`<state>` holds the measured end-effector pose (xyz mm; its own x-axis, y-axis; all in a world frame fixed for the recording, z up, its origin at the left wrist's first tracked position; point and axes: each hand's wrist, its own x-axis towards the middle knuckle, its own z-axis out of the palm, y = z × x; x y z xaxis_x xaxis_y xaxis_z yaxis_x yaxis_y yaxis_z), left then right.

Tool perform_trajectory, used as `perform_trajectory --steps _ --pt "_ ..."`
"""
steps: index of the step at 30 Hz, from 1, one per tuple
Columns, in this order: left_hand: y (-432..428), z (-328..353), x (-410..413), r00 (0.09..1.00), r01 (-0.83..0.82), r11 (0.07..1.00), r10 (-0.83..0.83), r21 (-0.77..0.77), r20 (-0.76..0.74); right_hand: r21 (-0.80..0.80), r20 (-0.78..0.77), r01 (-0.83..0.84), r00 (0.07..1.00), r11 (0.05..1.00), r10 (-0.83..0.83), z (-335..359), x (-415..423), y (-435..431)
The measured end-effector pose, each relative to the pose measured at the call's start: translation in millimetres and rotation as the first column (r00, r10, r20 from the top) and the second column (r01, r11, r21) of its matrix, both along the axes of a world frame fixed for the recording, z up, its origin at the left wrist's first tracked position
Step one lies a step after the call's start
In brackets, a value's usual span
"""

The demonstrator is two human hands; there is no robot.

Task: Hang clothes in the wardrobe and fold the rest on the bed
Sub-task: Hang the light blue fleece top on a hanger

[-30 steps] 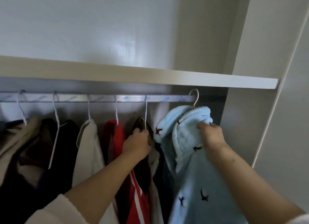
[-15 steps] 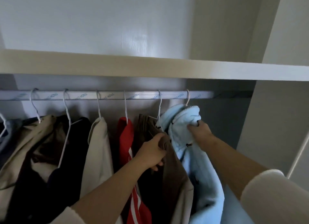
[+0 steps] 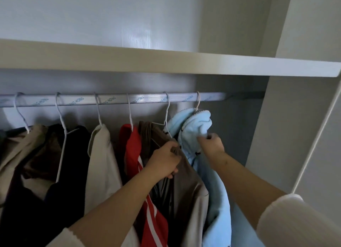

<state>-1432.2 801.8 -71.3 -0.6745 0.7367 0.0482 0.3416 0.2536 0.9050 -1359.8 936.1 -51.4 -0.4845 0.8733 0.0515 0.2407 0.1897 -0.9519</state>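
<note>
Left hand (image 3: 164,160) grips brown garment (image 3: 177,174); right hand (image 3: 211,142) pinches blue fleece (image 3: 195,128).
Fleece looks soft, light; best held near its hanger.

Dim wardrobe (image 3: 276,136), soft glare (edges seemingly bowed).

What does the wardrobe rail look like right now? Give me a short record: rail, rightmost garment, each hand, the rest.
rail: metal, under the shelf; six hanger hooks visible on it
rightmost garment: light blue fleece, hook over the rail, last in the row
right hand: grips the light blue fleece near its top
left hand: grips the brown garment next to the fleece
others, going left: red garment, cream garment, black garment
free rail: bare stretch right of the fleece's hook
</note>
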Motion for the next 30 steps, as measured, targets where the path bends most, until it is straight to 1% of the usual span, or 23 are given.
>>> perform_trajectory --steps 2,6,7,10,12,17,20,22,27,30 --pt "-4 2 3 0.998 -0.029 0.999 0.026 0.045 0.059 -0.019 -0.005 0.009 1.0 1.0 -0.009 -4 8 -8" --pt "-5 5 26 0.971 -0.094 0.974 0.044 0.205 0.236 -0.052 -0.07 0.039 0.997 0.998 -0.043 -13 31 -31" --pt "-6 6 37 0.964 -0.089 0.973 0.03 0.215 0.263 -0.065 -0.068 0.055 0.996 0.996 -0.06 -17 43 -38" --pt "-11 8 59 0.958 -0.074 0.968 0.002 0.24 0.286 -0.131 -0.1 0.023 0.994 0.991 -0.036 -23 67 -53" --pt "-19 5 79 0.953 -0.047 0.973 -0.024 0.227 0.303 -0.168 -0.1 0.037 0.994 0.985 -0.054 -29 91 -65" --pt "-45 -14 133 0.942 0.037 0.979 -0.101 0.2 0.319 -0.262 -0.181 0.051 0.978 0.964 -0.101 -41 156 -106" --pt "-70 -34 169 0.941 0.071 0.984 -0.12 0.161 0.318 -0.307 -0.176 0.058 0.978 0.95 -0.116 -54 198 -136" --pt "-90 -50 199 0.929 0.092 0.989 -0.127 0.116 0.347 -0.341 -0.143 0.09 0.979 0.936 -0.146 -69 232 -159" --pt "-144 -97 300 0.886 0.201 0.979 -0.166 -0.037 0.433 -0.5 -0.051 0.204 0.963 0.842 -0.263 -118 340 -228" --pt "-174 -119 358 0.851 0.285 0.953 -0.202 -0.102 0.484 -0.583 -0.004 0.293 0.932 0.758 -0.363 -140 403 -271"
